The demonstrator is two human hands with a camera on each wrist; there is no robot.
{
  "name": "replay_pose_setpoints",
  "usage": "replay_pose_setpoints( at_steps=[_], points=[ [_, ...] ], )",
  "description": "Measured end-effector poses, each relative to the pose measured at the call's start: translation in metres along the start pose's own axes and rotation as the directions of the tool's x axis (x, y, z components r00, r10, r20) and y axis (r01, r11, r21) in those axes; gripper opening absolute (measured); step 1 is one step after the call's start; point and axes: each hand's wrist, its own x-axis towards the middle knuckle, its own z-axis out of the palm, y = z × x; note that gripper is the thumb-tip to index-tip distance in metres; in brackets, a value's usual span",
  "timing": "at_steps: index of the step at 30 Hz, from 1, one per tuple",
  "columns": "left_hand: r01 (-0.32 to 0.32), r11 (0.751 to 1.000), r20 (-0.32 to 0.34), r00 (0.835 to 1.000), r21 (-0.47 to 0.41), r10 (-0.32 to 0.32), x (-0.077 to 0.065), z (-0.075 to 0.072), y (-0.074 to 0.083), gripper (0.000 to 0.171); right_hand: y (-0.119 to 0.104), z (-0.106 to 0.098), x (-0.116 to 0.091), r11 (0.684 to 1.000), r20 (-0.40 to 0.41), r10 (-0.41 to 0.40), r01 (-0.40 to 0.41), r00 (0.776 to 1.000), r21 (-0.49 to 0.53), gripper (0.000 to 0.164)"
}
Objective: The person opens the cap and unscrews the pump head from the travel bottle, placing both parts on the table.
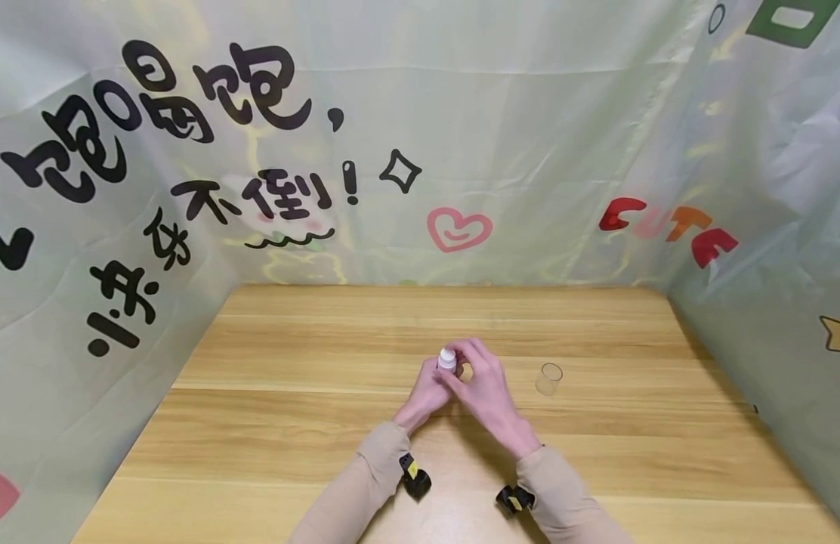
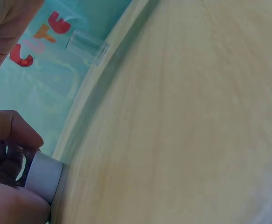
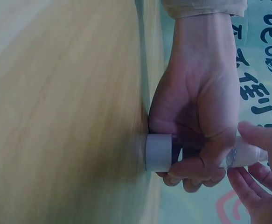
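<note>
A small bottle point(image 1: 446, 360) with a white top stands upright between my hands. Its pale base point(image 3: 158, 152) is at the table surface; whether it touches is hard to tell. My left hand point(image 1: 428, 391) grips the dark-looking, see-through body, fingers curled round it. From the other side, my right hand point(image 1: 484, 389) pinches the white top point(image 3: 248, 153) between thumb and fingers. In the left wrist view, the bottle's base point(image 2: 44, 177) sticks out past the fingers. A clear open-ended cap point(image 1: 548, 380) stands on the table to the right of both hands.
The wooden table point(image 1: 291, 438) extends around the hands. Printed cloth walls point(image 1: 542, 151) enclose its back and sides. A small black camera point(image 1: 415, 477) is worn on the left wrist and another camera point(image 1: 514, 500) on the right.
</note>
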Motion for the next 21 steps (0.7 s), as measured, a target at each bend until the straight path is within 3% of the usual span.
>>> replay_pose_setpoints(
  at_steps=[4, 12, 21],
  points=[
    [0.005, 1.000, 0.004, 1.000, -0.003, -0.005, -0.001, -0.001, 0.006, 0.028, 0.000, 0.001, 0.001, 1.000, -0.011, 0.010, -0.010, 1.000, 0.000, 0.041],
    [0.021, 0.999, -0.022, 1.000, 0.042, -0.020, 0.010, 0.000, -0.021, 0.021, 0.002, -0.005, 0.003, 0.977, 0.059, 0.091, -0.100, 0.994, 0.190, 0.038],
    [0.007, 1.000, 0.000, 1.000, 0.030, -0.007, 0.010, -0.001, -0.023, 0.016, 0.005, -0.008, 0.003, 0.954, 0.098, 0.123, -0.145, 0.988, 0.261, 0.037]
  ],
)
